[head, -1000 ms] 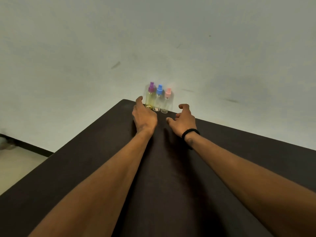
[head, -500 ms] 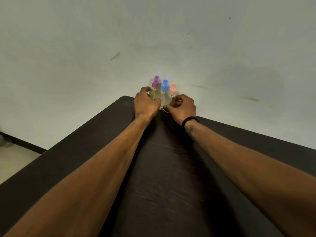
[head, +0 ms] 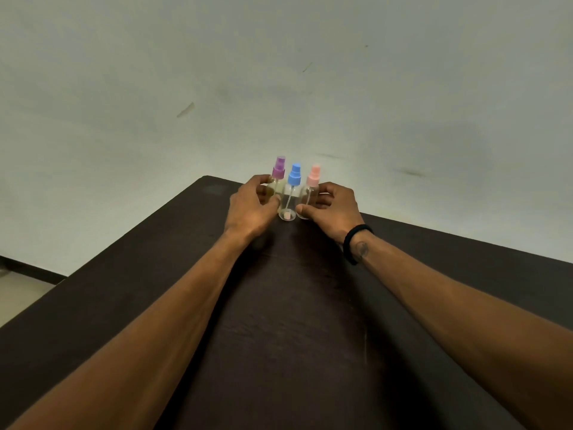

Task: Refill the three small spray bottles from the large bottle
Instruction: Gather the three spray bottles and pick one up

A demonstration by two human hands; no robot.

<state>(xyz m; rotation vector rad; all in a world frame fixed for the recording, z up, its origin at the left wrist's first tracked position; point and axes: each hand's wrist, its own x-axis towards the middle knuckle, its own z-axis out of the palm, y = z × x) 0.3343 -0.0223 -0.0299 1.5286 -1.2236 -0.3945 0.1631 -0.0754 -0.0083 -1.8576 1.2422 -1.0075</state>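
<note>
Three small clear spray bottles stand side by side on the dark table near its far edge. The purple-capped bottle on the left holds yellowish liquid, and my left hand grips it. The blue-capped bottle stands in the middle between my hands; whether either hand touches it I cannot tell. My right hand grips the pink-capped bottle on the right. The large bottle is not in view.
A pale wall rises just behind the table's far edge. The table's left edge runs diagonally down to the lower left, with light floor beyond it. A black band sits on my right wrist.
Both hands reached forward to the bottles and closed round the outer two. The group of bottles now sits slightly nearer to me on the table.
</note>
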